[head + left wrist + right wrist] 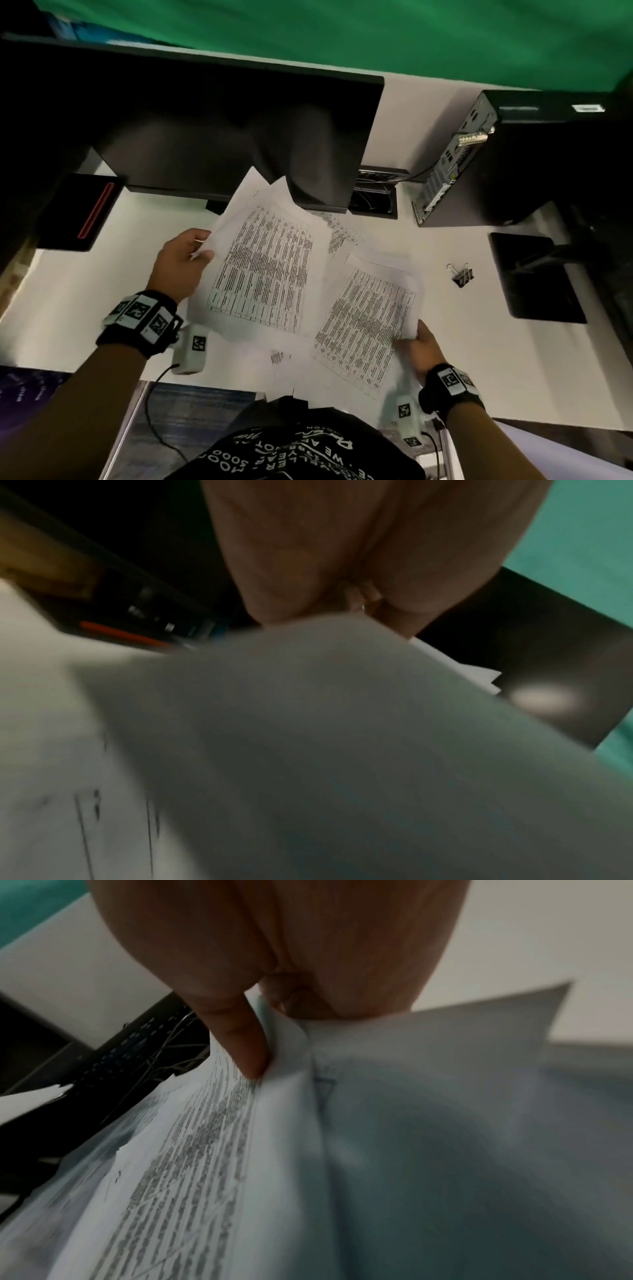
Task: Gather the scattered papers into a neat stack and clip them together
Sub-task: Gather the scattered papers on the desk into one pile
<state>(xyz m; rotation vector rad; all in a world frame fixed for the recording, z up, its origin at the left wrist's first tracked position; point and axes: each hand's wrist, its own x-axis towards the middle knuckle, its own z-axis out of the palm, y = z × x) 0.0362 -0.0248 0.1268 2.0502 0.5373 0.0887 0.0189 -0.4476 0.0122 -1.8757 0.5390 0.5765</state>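
The left hand point(181, 260) pinches the left edge of one printed batch of papers point(263, 263); the right hand point(423, 349) pinches the right edge of another batch. Both batches are lifted above the white worktop point(496, 359). The binder clip point(462, 275) lies on it, right of the hands, untouched.

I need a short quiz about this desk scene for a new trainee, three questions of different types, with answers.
1. True or false: the binder clip is already on the papers.
2. Which hand holds the printed sheet nearest the clip? A) left hand B) right hand
3. Fill in: the left hand grips sheets in front of the dark ___.

Key: 1 false, it lies alone on the desk. 2 B, the right hand. 3 monitor.
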